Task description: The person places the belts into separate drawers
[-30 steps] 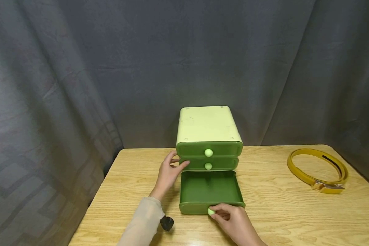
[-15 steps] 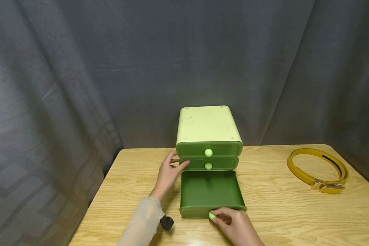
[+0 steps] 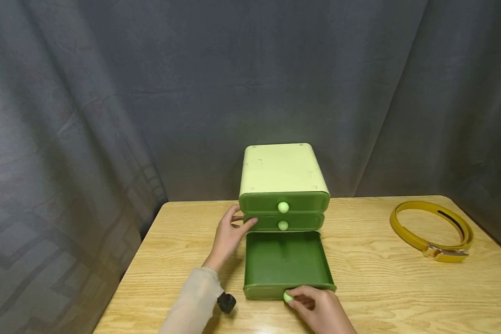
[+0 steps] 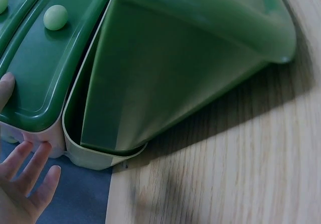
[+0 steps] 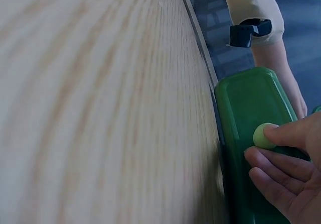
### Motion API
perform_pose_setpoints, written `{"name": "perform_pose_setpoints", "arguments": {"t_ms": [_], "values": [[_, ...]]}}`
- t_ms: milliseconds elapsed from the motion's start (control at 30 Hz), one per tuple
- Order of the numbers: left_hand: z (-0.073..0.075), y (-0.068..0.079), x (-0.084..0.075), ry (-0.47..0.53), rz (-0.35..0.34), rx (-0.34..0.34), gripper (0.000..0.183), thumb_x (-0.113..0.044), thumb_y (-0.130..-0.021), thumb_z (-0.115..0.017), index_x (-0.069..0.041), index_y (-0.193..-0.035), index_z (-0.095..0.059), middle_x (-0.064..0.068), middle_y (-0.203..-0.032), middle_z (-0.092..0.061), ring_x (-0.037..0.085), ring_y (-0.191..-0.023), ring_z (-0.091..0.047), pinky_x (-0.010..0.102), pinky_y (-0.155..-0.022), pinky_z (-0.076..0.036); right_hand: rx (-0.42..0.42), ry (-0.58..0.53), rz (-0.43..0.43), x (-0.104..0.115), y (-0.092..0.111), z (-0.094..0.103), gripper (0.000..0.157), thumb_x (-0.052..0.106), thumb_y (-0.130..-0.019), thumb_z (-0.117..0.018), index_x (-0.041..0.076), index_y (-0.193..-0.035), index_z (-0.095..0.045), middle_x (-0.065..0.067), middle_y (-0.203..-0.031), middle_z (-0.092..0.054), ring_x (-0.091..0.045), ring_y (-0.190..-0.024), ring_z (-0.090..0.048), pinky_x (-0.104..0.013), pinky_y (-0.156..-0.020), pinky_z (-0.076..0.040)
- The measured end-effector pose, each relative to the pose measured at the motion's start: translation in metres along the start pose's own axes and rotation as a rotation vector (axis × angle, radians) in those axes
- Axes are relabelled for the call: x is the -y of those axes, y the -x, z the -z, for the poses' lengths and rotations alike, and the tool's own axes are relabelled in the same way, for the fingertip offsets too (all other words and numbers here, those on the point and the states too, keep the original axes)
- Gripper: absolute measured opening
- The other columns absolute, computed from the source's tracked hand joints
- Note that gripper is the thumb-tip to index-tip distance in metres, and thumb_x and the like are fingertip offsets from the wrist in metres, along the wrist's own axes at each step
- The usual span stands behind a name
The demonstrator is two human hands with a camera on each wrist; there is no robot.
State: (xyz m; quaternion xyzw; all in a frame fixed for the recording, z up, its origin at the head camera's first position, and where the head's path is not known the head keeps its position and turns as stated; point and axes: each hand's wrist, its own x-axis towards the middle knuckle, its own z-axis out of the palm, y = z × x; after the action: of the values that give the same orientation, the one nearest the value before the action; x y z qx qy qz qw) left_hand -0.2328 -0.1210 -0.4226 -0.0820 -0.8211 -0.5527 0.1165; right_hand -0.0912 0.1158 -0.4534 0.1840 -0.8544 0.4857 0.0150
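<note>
A small cabinet (image 3: 281, 169) with a cream shell and green drawers stands on the table. Its upper drawer (image 3: 259, 203) and middle drawer (image 3: 305, 221) are pushed in, while the bottom drawer (image 3: 284, 260) is pulled far out and bare inside. My right hand (image 3: 323, 308) pinches the round light-green knob (image 5: 262, 136) of that bottom drawer between thumb and fingers. At the cabinet's left corner, my left hand (image 3: 227, 236) holds the body, thumb on the middle drawer's front and fingertips against the side wall, as the left wrist view shows.
A coiled yellow belt (image 3: 409, 236) with a metal buckle lies on the right of the wooden table (image 3: 371, 287). Grey curtain (image 3: 192, 93) hangs behind and to the left. A black device (image 3: 227, 303) sits at the left wrist, by the beige sleeve.
The right hand has drawn the bottom drawer a little further out toward me by its knob. The left hand and the cabinet body have stayed in place.
</note>
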Motion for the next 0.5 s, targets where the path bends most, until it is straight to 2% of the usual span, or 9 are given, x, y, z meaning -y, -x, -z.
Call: {"name": "perform_pose_setpoints", "arguments": {"t_ms": [233, 433, 500], "values": [[-0.0003, 0.0008, -0.0007, 0.004, 0.006, -0.003, 0.039, -0.039, -0.087, -0.076, -0.025, -0.122, -0.063, -0.005, -0.124, -0.061, 0.025, -0.112, -0.059, 0.043, -0.09, -0.05, 0.005, -0.001, 0.022, -0.0024, 0.0024, -0.001, 0.014, 0.011, -0.086, -0.077, 0.009, -0.1, -0.077, -0.003, -0.088, -0.075, -0.005, -0.073, -0.068, -0.023, -0.062, -0.055], [-0.0001, 0.0008, -0.0017, 0.004, 0.01, 0.004, 0.041, -0.04, -0.087, -0.077, -0.027, -0.123, -0.063, -0.005, -0.125, -0.06, 0.024, -0.112, -0.059, 0.043, -0.09, -0.05, -0.043, 0.026, 0.118, -0.0063, 0.004, -0.0025, 0.012, 0.008, -0.085, -0.078, 0.008, -0.097, -0.077, -0.002, -0.087, -0.075, -0.003, -0.073, -0.067, -0.023, -0.06, -0.055], [0.0001, 0.0007, -0.0014, 0.0, 0.013, 0.005, 0.041, -0.041, -0.087, -0.076, -0.027, -0.123, -0.062, -0.006, -0.126, -0.06, 0.023, -0.112, -0.059, 0.042, -0.09, -0.05, -0.04, 0.026, 0.123, -0.0066, 0.0043, -0.0022, 0.012, 0.008, -0.085, -0.078, 0.008, -0.097, -0.077, -0.002, -0.087, -0.075, -0.002, -0.072, -0.067, -0.023, -0.059, -0.055]]}}
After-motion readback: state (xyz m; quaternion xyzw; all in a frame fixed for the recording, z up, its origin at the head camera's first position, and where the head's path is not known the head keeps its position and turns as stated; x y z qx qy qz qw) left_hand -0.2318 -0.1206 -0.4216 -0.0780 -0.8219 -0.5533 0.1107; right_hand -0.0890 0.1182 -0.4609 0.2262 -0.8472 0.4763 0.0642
